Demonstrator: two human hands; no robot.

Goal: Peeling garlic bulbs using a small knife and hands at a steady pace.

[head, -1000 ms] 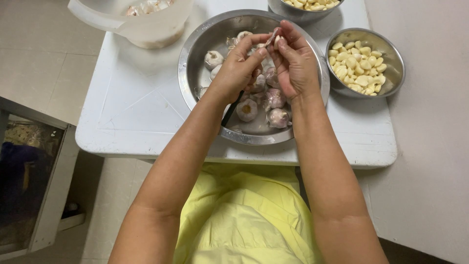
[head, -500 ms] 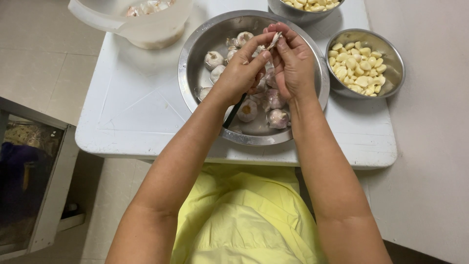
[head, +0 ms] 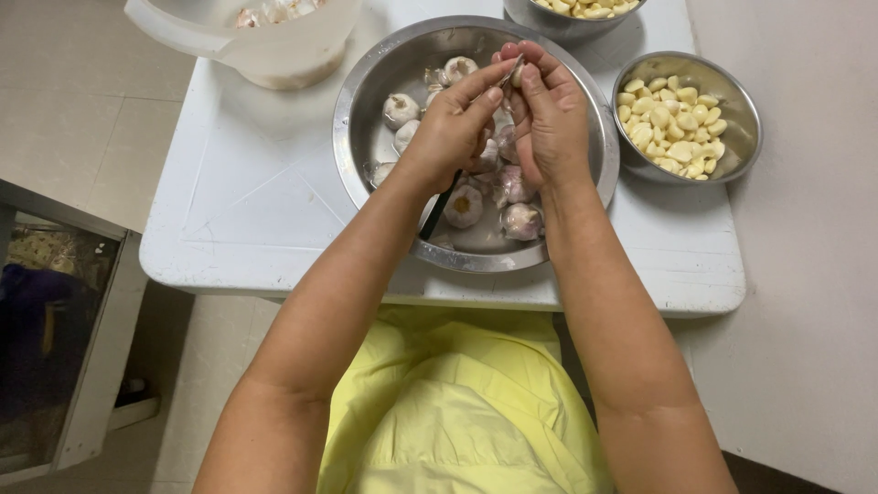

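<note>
My hands, held together over the big bowl (head: 366, 82): left hand (head: 448, 128) and right hand (head: 553, 119), fingertips pinched on one garlic clove (head: 518, 73) between them; a dark knife handle (head: 437, 212) juts below my left palm. Under both hands: unpeeled garlic heads (head: 464, 203) in the big bowl. Right of my right hand: small bowl (head: 743, 146) of peeled cloves (head: 669, 123). Left of my left hand, further off: white tub (head: 274, 50). All on white bench (head: 247, 201).

The white counter (head: 238, 201) carries 1 large steel bowl (head: 366, 91). Right of it sits 1 small steel bowl (head: 745, 119), another (head: 549, 20) behind it, and a white jug (head: 274, 50) to its left.
</note>
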